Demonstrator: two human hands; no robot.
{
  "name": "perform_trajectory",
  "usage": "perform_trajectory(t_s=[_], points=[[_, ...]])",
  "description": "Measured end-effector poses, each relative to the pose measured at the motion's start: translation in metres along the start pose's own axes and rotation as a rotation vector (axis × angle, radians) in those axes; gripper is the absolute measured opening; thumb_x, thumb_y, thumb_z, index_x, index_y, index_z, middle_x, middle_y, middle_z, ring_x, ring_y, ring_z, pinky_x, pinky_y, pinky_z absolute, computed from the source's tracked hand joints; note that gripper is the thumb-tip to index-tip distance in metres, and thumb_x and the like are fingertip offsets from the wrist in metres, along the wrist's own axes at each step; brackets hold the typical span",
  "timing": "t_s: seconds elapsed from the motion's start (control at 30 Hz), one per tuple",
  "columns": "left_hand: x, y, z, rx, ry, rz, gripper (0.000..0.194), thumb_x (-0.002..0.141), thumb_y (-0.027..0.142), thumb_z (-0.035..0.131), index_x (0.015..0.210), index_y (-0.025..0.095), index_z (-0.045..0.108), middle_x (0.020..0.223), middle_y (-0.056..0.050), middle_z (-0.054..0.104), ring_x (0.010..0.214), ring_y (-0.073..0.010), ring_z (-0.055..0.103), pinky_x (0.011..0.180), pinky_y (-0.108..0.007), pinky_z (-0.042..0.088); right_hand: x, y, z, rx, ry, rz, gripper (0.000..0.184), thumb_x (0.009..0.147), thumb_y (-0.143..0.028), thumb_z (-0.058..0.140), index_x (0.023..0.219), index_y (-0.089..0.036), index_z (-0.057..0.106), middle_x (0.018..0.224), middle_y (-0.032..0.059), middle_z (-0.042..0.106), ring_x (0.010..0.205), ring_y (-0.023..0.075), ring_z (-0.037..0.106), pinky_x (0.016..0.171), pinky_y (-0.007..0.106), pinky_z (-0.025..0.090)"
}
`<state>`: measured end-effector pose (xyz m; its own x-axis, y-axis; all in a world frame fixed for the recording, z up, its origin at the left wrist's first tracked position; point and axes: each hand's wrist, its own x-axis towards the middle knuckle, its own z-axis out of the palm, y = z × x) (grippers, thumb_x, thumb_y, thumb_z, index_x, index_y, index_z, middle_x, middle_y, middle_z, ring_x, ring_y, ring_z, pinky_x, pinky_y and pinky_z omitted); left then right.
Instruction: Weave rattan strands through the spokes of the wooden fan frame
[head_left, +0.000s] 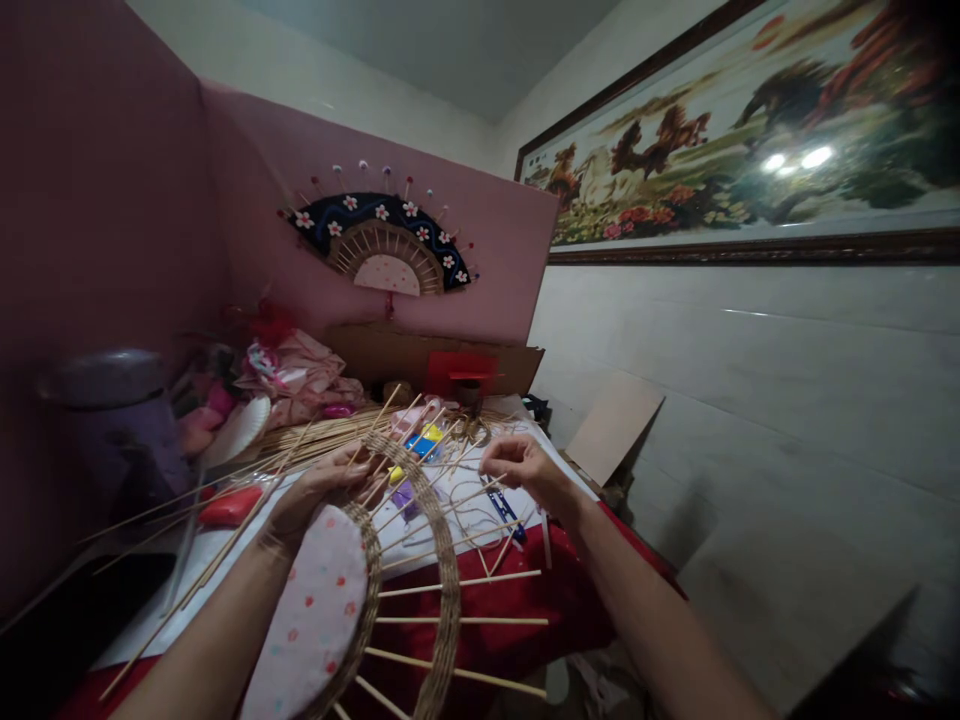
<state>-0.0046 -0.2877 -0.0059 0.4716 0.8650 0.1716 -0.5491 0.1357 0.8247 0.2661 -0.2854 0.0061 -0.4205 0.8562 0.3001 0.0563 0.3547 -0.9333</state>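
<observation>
Pinched in the left hand [322,490] is the upper part of a pale-stick fan [315,600] with 2 tan woven bands and a white, red-printed panel, held above the white-topped desk [208,540]. The right hand's [529,470] fingertips are pressed together near the stick tips; any thread there cannot be told. Light, springy handling is expected; the bands, rather than the snappable sticks, should be grasped.

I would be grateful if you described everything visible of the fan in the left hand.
The fan has a pale half-round centre with small reddish prints, edged by a brown, cord-like woven band. Thin, straw-coloured sticks radiate through a second, outer band, their tips bare. It is turned on its side over the red cloth, its lower end out of view. The left hand grips its upper end.
</observation>
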Motion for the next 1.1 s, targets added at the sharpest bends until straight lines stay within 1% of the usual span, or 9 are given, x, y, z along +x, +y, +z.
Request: perform_trajectory(t_s=[0.1,0.2,0.4,0.5,0.6,0.73,0.83,1.0,1.1], points=[[0.000,0.001,0.000,-0.009,0.019,0.000,0.033,0.065,0.006,0.060,0.097,0.012,0.062,0.079,-0.007,0.063,0.063,-0.0131,0.059,0.062,-0.022,0.049,0.000,0.018,0.013,0.031,-0.110,0.084,0.022,0.066,-0.033,0.067,0.071,-0.012,0.065,0.050,-0.0044,0.045,0.045,0.0045,0.031,0.042,0.021,0.019],[0.000,0.000,-0.001,-0.014,0.019,-0.001,0.032,0.066,0.005,0.059,0.097,0.012,0.062,0.077,-0.006,0.063,0.060,-0.0118,0.058,0.065,-0.023,0.050,0.000,0.030,0.026,0.060,-0.187,0.093,0.023,0.065,-0.033,0.068,0.071,-0.011,0.066,0.052,-0.0036,0.048,0.047,0.0045,0.034,0.044,0.020,0.022],[0.002,-0.002,-0.003,-0.005,0.062,-0.014,0.030,0.067,0.006,0.059,0.096,0.012,0.062,0.079,-0.007,0.064,0.064,-0.0132,0.061,0.066,-0.024,0.050,-0.001,0.041,0.038,0.117,-0.210,0.164,0.025,0.064,-0.035,0.069,0.073,-0.012,0.063,0.055,-0.0036,0.051,0.045,0.0051,0.039,0.043,0.019,0.028],[0.003,-0.002,-0.002,-0.011,0.056,-0.020,0.028,0.068,0.006,0.059,0.095,0.012,0.062,0.082,-0.007,0.065,0.065,-0.0130,0.061,0.064,-0.022,0.050,-0.002,0.042,0.041,0.101,-0.236,0.160,0.022,0.066,-0.033,0.068,0.074,-0.013,0.062,0.056,-0.0031,0.054,0.045,0.0049,0.040,0.043,0.019,0.027],[0.003,-0.002,0.001,-0.021,0.044,-0.018,0.030,0.069,0.008,0.059,0.098,0.013,0.061,0.082,-0.007,0.066,0.065,-0.0136,0.062,0.065,-0.023,0.051,-0.003,0.043,0.043,0.097,-0.204,0.165,0.021,0.068,-0.033,0.066,0.073,-0.013,0.062,0.053,-0.0039,0.053,0.043,0.0044,0.039,0.041,0.018,0.025],[0.002,-0.001,0.004,0.008,0.008,-0.057,0.039,0.072,0.011,0.057,0.110,0.017,0.056,0.093,-0.010,0.067,0.078,-0.0226,0.065,0.068,-0.032,0.052,-0.002,0.046,0.044,0.129,-0.108,0.180,0.023,0.066,-0.034,0.067,0.072,-0.013,0.061,0.050,-0.0048,0.050,0.040,0.0039,0.037,0.040,0.018,0.025],[0.002,-0.001,0.003,0.018,-0.017,-0.086,0.038,0.075,0.012,0.054,0.112,0.018,0.055,0.101,-0.011,0.065,0.084,-0.0273,0.064,0.068,-0.039,0.052,-0.002,0.047,0.045,0.169,-0.056,0.189,0.026,0.062,-0.035,0.070,0.069,-0.013,0.060,0.049,-0.0049,0.049,0.041,0.0043,0.037,0.040,0.019,0.026],[0.002,-0.003,0.000,0.023,-0.008,-0.084,0.038,0.075,0.010,0.053,0.113,0.015,0.055,0.097,-0.012,0.067,0.081,-0.0267,0.065,0.064,-0.035,0.053,0.002,0.045,0.047,0.187,0.010,0.185,0.030,0.057,-0.039,0.073,0.062,-0.013,0.058,0.045,-0.0060,0.046,0.040,0.0041,0.034,0.040,0.019,0.024],[0.002,-0.003,0.000,0.001,0.004,-0.085,0.041,0.076,0.012,0.054,0.116,0.017,0.053,0.091,-0.010,0.069,0.077,-0.0252,0.066,0.062,-0.034,0.053,0.006,0.044,0.049,0.162,0.030,0.194,0.031,0.057,-0.039,0.073,0.063,-0.013,0.058,0.046,-0.0058,0.047,0.041,0.0043,0.035,0.041,0.019,0.024]])
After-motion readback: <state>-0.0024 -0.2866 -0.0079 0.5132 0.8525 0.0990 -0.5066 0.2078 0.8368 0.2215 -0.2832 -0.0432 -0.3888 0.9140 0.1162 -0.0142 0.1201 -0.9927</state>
